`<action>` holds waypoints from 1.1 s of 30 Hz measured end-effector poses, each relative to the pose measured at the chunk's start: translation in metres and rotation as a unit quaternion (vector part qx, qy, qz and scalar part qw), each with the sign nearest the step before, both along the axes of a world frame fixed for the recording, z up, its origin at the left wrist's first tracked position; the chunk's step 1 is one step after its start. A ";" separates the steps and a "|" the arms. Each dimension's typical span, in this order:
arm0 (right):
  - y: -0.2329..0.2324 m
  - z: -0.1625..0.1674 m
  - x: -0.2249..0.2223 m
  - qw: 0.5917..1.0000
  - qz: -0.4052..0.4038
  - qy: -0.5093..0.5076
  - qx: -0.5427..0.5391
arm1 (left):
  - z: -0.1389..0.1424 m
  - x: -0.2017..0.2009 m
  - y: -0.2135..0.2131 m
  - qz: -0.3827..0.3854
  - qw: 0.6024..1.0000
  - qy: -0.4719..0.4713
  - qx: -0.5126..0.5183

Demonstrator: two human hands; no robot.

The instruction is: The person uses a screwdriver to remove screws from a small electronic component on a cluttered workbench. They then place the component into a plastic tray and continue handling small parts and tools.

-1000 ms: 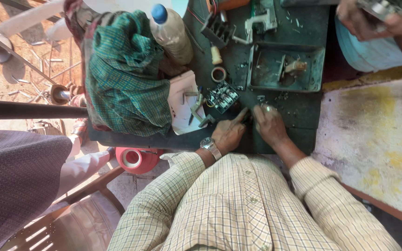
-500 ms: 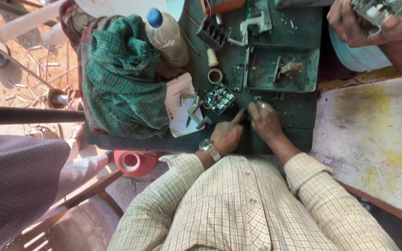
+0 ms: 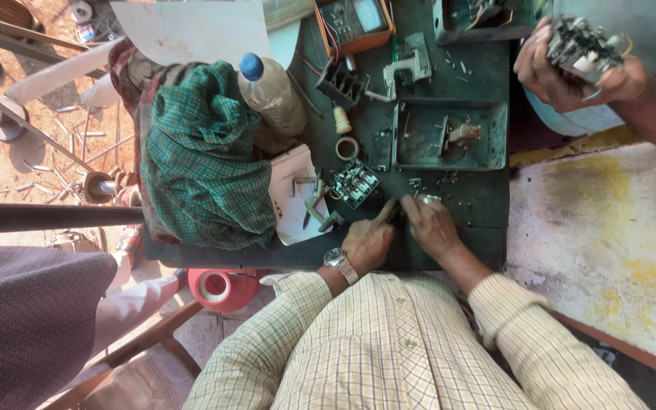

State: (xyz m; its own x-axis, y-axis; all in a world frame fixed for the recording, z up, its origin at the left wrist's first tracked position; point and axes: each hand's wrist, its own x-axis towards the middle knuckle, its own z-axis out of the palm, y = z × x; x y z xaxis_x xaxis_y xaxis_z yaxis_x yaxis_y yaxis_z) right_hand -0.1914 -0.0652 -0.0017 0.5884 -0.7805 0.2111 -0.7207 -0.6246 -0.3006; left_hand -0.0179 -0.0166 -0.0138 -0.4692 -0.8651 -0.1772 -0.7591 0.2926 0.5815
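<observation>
My left hand (image 3: pixel 370 241), a watch on its wrist, rests on the dark green table (image 3: pixel 480 205) with the index finger stretched toward a small dark part between my hands. My right hand (image 3: pixel 430 225) lies right beside it, fingertips down on small shiny metal pieces (image 3: pixel 427 199). Whether either hand grips a piece is too small to tell. A black switch block (image 3: pixel 354 183) lies just beyond my left hand, next to a white card (image 3: pixel 290 201) with metal clips on it.
A green metal tray (image 3: pixel 449 135), a plastic bottle (image 3: pixel 271 95) and a green checked cloth (image 3: pixel 199 163) sit further out. A meter (image 3: pixel 354 23) is at the far edge. Another person's hand (image 3: pixel 563 72) holds an electrical part at the top right. A red roll (image 3: pixel 218 287) sits below the table.
My hands have stayed close together at the table's near edge, fingers shifting slightly. The other person's hand with the part has dropped lower into view.
</observation>
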 end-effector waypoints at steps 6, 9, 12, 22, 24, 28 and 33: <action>0.000 -0.002 0.002 1.000 0.000 0.006 -0.002 | -0.003 -0.003 0.002 -0.008 1.000 -0.027 -0.005; 0.002 -0.001 0.003 0.999 -0.006 0.020 0.025 | -0.002 -0.002 0.003 -0.011 0.999 -0.042 -0.011; 0.001 0.000 0.003 1.000 0.010 0.008 0.013 | -0.001 -0.002 0.003 0.003 1.000 -0.022 -0.020; -0.002 -0.002 0.003 1.000 0.015 0.000 -0.003 | 0.000 -0.001 0.003 0.005 1.000 -0.006 -0.016; -0.001 -0.002 0.003 0.999 0.018 -0.003 -0.038 | 0.000 -0.001 0.003 0.001 1.000 -0.015 -0.006; -0.003 -0.004 0.004 1.000 0.003 0.005 0.012 | 0.000 0.000 0.004 0.008 1.000 -0.004 -0.018; -0.004 -0.004 0.004 1.000 -0.004 0.013 0.014 | 0.002 0.000 0.003 0.003 1.000 -0.007 -0.020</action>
